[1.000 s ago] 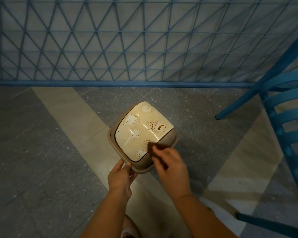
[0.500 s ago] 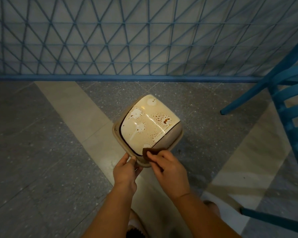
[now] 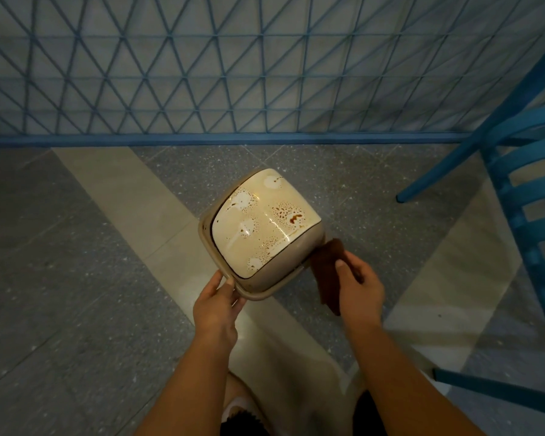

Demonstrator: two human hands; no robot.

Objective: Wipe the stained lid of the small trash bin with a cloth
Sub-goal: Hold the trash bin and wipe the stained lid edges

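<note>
left hand: grasping near rim of bin, thumb on top edge, steadying it
trash bin: small, on floor between the hands, likely light plastic, may tip or slide unless held at rim
lid: glossy domed flap, brown stains and white blotches; looks slick, may swing if pressed
cloth: dark brown, soft, limp, touching bin's side
right hand: pinching cloth, just right of bin, off lid
chair: blue, far right

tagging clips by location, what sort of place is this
Probably a cafe or restaurant seating area, though it could be a patio. Clues: a terrazzo-style tiled floor in grey and cream bands, a blue lattice partition along the wall, and matching blue slatted chairs beside the small trash bin.
</note>
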